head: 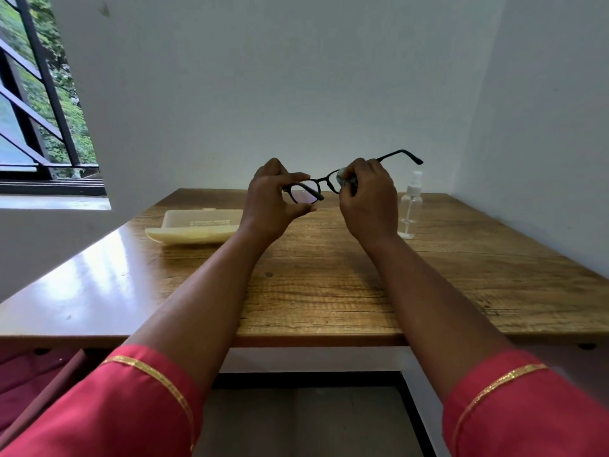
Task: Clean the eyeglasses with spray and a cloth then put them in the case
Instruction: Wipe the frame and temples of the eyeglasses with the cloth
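Note:
Black-framed eyeglasses [321,180] are held up in the air above the far part of the wooden table [329,285]. My left hand [275,201] pinches the left lens rim between thumb and fingers. My right hand [369,199] holds a small pale cloth [342,179] pinched on the right lens, and most of the cloth is hidden under the fingers. One temple arm sticks out to the right past my right hand. A cream glasses case [197,227] lies open on the table to the left. A clear spray bottle [410,206] stands upright at the right.
White walls close off the table at the back and the right. A barred window [39,110] is at the far left. The table's front edge runs across below my forearms, with floor beneath it.

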